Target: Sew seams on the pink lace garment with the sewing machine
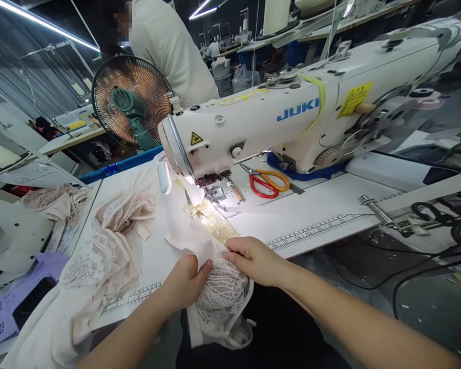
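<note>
A pale pink lace bra (pixel 225 287) hangs over the front edge of the sewing table, its cup and straps below my hands. My left hand (pixel 186 279) is closed on its fabric, thumb on top. With thumb and fingers pinched, my right hand (pixel 253 259) grips the edge of the same piece. Plain fabric (pixel 184 230) runs from my hands up toward the lit needle area (pixel 211 195) of the white sewing machine (pixel 253 123). Whether that cloth lies under the presser foot I cannot tell. A shiny gold plate (pixel 217 223) shows beside the cloth.
Scissors with red and orange handles (pixel 267 183) lie under the machine arm. Heaped lace pieces (pixel 125 210) and more pale cloth (pixel 96 277) cover the left side. Behind stand a fan (pixel 132 100) and a person in a white top (pixel 172 46). Printed rulers (pixel 311 229) line the table edge.
</note>
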Motion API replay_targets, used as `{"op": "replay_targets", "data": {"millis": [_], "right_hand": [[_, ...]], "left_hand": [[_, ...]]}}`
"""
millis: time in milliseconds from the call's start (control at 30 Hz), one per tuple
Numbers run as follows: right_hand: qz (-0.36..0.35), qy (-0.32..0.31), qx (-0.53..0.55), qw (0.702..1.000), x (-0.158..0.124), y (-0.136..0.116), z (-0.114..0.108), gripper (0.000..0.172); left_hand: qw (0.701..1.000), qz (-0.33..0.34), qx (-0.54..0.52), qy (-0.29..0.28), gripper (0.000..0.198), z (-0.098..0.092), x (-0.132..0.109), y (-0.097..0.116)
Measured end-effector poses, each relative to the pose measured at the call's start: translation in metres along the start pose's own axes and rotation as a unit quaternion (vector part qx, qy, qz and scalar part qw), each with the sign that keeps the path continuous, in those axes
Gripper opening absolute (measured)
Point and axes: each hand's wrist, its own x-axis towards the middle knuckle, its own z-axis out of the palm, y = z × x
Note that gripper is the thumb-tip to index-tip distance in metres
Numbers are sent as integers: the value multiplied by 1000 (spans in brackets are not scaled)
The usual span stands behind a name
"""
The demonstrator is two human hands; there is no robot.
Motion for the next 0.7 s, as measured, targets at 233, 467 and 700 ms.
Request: {"op": "replay_targets", "data": {"millis": [233, 467, 700], "right_hand": [[-6, 39, -59, 997, 0, -1, -4, 30], [-16, 86, -145, 986, -24, -1, -14, 28], [74, 152, 2, 986, -102, 33, -28, 40]], "left_hand": [[1000, 3, 26, 2, 29, 9, -1, -2], [936, -133, -325, -4, 33, 31, -19, 0], [846, -241, -475, -8, 22, 33, -12, 8]]}}
